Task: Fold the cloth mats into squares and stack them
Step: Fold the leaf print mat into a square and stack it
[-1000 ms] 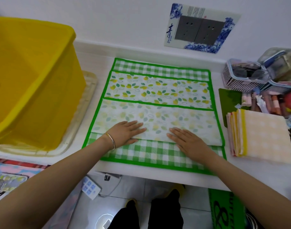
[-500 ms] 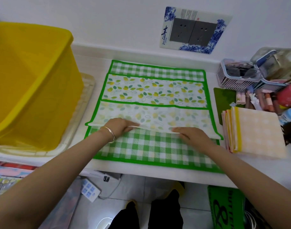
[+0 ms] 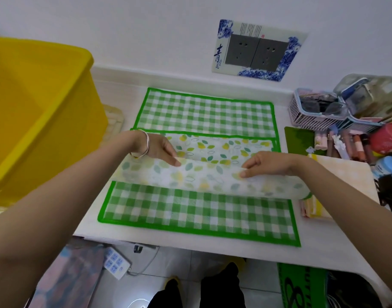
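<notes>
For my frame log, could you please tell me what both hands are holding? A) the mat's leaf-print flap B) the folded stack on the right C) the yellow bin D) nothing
A: the left hand and right hand each pinch the edge of the flap, raised above the checked mat.

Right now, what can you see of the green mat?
The mat is thin cloth, green-and-white checked with a bright green border and a leaf-print middle. It lies spread on the white table. Its pale leaf-print flap is raised off the near checked strip, pinched along its edge by the left hand and right hand.
</notes>
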